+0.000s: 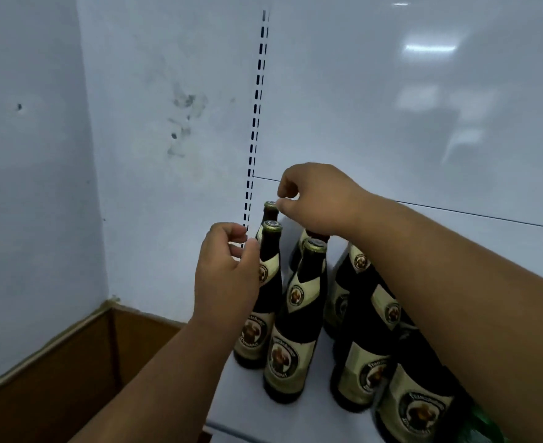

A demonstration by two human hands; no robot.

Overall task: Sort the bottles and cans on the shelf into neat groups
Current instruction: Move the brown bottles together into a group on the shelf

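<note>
Your right hand's fingers were curled in a loose pinch at the cap of the rear bottle, at about 12 o'clock in the cluster. They looked to be touching the cap's edge or just beside it; whether they actually gripped it, I could not tell. Your right hand reached in across the other bottles, the forearm passing over those at 3 o'clock.

Your left hand's fingers were loosely curled with a narrow gap between thumb and forefinger. They held nothing and sat just beside the neck of the second bottle at 9 o'clock. Your left hand partly hid that bottle's lower neck.

The task's things were dark brown beer bottles with cream labels, all upright on the white shelf. One column ran rear bottle, second bottle. Next to it stood another bottle at 6 o'clock, with one more behind it under your wrist. To the right, a third column of bottles ran toward you, with the front one nearest the shelf edge.

By the look of it, you were well along: the matching bottles already stood in rough rows, close together. What remained seemed to be squaring up the back-left pair. Something green showed at 5 o'clock, too cut off to identify, and no cans were visible. A brown cardboard box sat at 8 o'clock.
</note>
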